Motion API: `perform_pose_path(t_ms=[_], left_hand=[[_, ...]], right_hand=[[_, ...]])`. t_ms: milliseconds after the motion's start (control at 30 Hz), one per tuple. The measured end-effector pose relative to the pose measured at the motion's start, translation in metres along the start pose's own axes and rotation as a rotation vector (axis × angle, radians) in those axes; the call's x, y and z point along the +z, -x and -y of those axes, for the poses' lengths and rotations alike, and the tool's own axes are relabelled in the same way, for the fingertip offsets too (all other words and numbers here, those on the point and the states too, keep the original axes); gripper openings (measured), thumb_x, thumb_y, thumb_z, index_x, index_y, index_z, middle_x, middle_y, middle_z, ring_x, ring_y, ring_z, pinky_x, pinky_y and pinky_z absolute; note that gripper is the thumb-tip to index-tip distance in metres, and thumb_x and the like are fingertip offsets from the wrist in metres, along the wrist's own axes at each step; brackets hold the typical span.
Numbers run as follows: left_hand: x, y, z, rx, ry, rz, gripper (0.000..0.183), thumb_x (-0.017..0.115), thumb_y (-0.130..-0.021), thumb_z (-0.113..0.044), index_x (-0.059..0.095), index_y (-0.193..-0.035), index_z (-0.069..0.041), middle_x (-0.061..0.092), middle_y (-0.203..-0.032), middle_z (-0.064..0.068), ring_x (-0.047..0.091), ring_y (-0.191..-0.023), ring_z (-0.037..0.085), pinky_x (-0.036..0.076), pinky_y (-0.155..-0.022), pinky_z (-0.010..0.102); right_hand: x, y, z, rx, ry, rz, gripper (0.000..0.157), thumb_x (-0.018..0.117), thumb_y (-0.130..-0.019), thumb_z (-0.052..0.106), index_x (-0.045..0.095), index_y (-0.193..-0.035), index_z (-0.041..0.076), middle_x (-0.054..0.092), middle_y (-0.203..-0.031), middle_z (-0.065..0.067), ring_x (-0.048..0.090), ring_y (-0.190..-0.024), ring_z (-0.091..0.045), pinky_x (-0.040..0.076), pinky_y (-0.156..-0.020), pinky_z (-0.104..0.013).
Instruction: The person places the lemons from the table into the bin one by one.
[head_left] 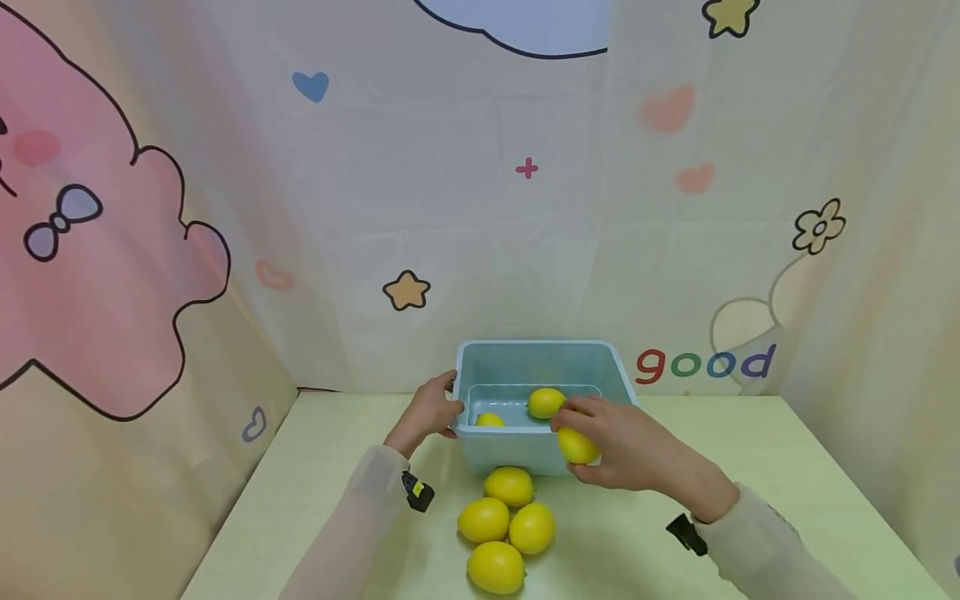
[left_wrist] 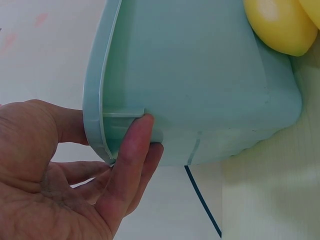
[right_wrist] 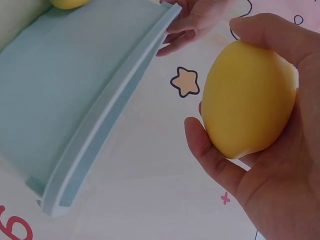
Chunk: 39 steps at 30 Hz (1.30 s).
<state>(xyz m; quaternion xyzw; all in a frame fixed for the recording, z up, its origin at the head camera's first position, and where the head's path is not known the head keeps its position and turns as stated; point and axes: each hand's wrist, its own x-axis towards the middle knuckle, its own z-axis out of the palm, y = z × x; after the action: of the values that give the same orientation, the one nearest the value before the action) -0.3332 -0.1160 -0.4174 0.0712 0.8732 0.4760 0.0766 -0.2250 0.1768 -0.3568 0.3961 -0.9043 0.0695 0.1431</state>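
A light blue plastic bin [head_left: 510, 454] stands on the table with two lemons [head_left: 546, 403] visible inside it. My left hand [head_left: 429, 410] grips its left front corner, and in the left wrist view the thumb goes over the rim [left_wrist: 93, 80] while the fingers [left_wrist: 131, 160] press the outer side. A yellow lemon [right_wrist: 248, 100] is held between the thumb and curled fingers of my right hand [head_left: 626, 442], in front of the bin's right front edge. Several more lemons [head_left: 497, 567] lie grouped on the table before the bin.
The pale green table [head_left: 300, 500] runs back to a printed curtain [head_left: 465, 192] close behind the bin. Curtain also hangs along both sides. A small black device [head_left: 417, 492] sits on the left wrist, another black device [head_left: 687, 534] on the right.
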Motion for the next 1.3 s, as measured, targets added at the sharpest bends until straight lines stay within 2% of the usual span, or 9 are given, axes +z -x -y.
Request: perform_pose_path(t_ms=[233,533,667,1033,1300], left_hand=[[0.0,0.0,0.0,0.003,0.007,0.001,0.055,0.058,-0.092,-0.006,0.044,-0.145,-0.011,0.052,-0.133,0.022,0.066,-0.097,0.036,0.061,-0.055,0.033],[0.0,-0.001,0.0,0.0,-0.003,0.001,0.057,0.058,-0.092,-0.006,0.043,-0.146,-0.011,0.051,-0.134,0.022,0.066,-0.096,0.035,0.06,-0.055,0.032],[0.0,0.0,0.0,0.003,0.003,-0.005,0.054,0.058,-0.091,-0.006,0.045,-0.144,-0.012,0.052,-0.133,0.022,0.066,-0.098,0.038,0.06,-0.054,0.032],[0.001,0.001,0.001,0.015,0.006,-0.007,0.053,0.057,-0.091,-0.005,0.046,-0.142,-0.011,0.053,-0.132,0.023,0.064,-0.104,0.043,0.06,-0.054,0.033],[0.0,0.001,0.002,0.027,0.009,-0.005,0.052,0.057,-0.09,-0.005,0.048,-0.141,-0.011,0.053,-0.131,0.023,0.065,-0.101,0.041,0.06,-0.054,0.033]], right_hand=[[-0.009,-0.011,-0.006,-0.006,0.009,-0.05,0.041,0.081,-0.076,0.031,0.063,-0.111,0.023,0.061,-0.109,0.004,0.058,-0.091,-0.013,0.055,-0.07,-0.024],[-0.016,-0.026,-0.012,0.019,-0.01,-0.058,0.04,0.082,-0.075,0.028,0.064,-0.111,0.022,0.061,-0.11,0.005,0.058,-0.09,-0.013,0.054,-0.068,-0.023],[-0.021,-0.033,-0.015,0.036,-0.007,-0.069,0.041,0.082,-0.075,0.027,0.064,-0.111,0.021,0.061,-0.109,0.004,0.057,-0.087,-0.013,0.052,-0.066,-0.022],[-0.035,-0.055,-0.026,0.079,-0.035,-0.095,0.041,0.08,-0.078,0.027,0.062,-0.113,0.017,0.06,-0.11,-0.001,0.057,-0.093,-0.018,0.055,-0.07,-0.029],[-0.041,-0.068,-0.033,0.125,-0.039,-0.082,0.042,0.079,-0.078,0.027,0.063,-0.115,0.017,0.062,-0.114,-0.002,0.058,-0.095,-0.021,0.058,-0.075,-0.035]])
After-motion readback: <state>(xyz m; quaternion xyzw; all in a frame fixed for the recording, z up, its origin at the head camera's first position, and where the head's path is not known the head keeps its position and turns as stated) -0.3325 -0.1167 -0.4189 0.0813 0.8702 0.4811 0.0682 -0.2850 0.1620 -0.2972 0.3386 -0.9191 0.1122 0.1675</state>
